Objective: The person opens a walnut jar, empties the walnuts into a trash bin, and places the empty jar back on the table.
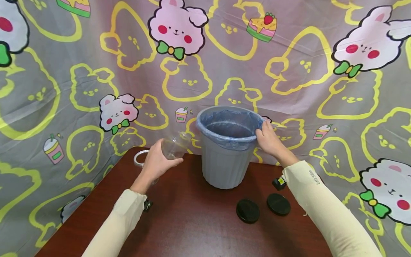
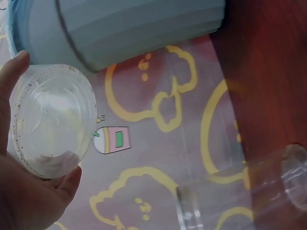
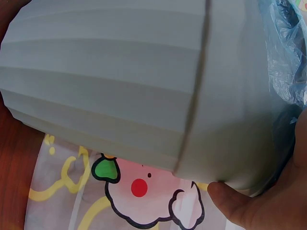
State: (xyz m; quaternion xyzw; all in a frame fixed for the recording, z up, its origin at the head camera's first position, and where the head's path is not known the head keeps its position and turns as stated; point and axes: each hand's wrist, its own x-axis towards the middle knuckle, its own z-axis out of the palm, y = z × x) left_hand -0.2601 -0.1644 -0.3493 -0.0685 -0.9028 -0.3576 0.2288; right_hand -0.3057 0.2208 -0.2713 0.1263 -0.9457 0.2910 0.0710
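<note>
My left hand grips a clear plastic jar, tilted with its far end towards the bin, just left of the bin's rim. In the left wrist view the jar's round end faces the camera, specked round its edge. A grey ribbed trash bin stands upright on the table, lined with a blue plastic bag folded over the rim. At the bin's right rim, my right hand holds the edge and the liner. The bin's bottom inside is hidden.
A second clear jar stands behind my left hand at the table's left. Two round black lids lie on the brown table, right of centre. A patterned curtain hangs round the table's back and sides.
</note>
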